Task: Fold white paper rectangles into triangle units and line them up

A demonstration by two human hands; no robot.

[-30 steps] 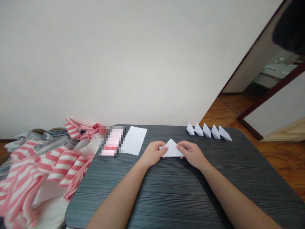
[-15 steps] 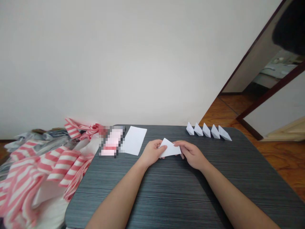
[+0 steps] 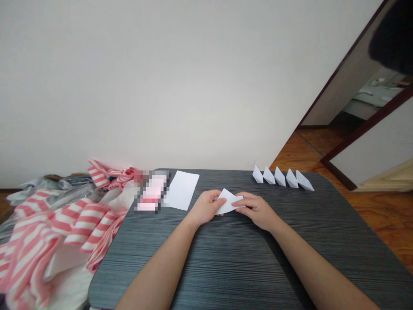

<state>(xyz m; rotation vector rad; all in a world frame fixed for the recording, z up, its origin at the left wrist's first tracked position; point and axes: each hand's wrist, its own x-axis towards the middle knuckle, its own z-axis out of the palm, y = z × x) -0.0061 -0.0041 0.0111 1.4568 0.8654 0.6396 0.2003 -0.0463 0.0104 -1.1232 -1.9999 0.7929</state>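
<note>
A small folded white paper (image 3: 228,201) lies between both hands at the middle of the dark striped table (image 3: 245,267). My left hand (image 3: 206,208) pinches its left side with curled fingers. My right hand (image 3: 256,209) presses and grips its right side, fingers closed over the fold. Part of the paper is hidden under the fingers.
Several folded white paper pieces (image 3: 282,177) stand in a row at the table's far right. A flat white sheet (image 3: 181,189) lies at the far left next to a blurred pink object (image 3: 151,192). Red-and-white striped cloth (image 3: 54,232) is piled left of the table. A doorway opens at right.
The paper went from an upright triangle to a flatter, tilted shape. My right hand slid left over it, folding its right side inward. My left hand stayed put.
</note>
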